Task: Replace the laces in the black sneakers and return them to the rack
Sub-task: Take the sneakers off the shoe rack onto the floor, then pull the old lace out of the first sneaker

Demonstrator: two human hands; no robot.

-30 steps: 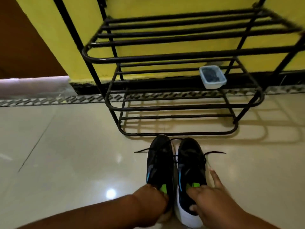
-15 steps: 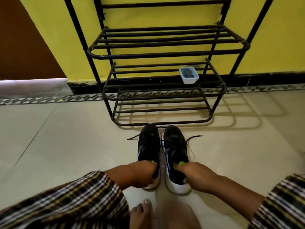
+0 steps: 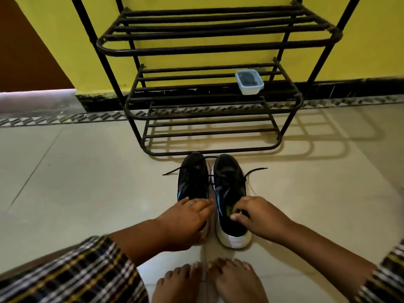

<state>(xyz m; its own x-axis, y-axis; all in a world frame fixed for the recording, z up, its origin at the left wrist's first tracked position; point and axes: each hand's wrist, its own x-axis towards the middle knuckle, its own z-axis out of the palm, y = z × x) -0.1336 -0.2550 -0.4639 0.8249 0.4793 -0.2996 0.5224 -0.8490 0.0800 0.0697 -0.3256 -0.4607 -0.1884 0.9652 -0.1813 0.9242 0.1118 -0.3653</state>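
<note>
two black sneakers are stood side by side at lower centre, toes pointed up-frame at the rack. since the earlier frame the left hand has been opened flat over its heel; the right hand is kept curled, pinching the collar.

Both forearms reach forward and down from plaid sleeves. Left hand: palm down, fingers extended and relaxed, pointing inward. Right hand: fingers curled, tips drawn together in a pinch. Two bare feet stand side by side below the hands.
</note>
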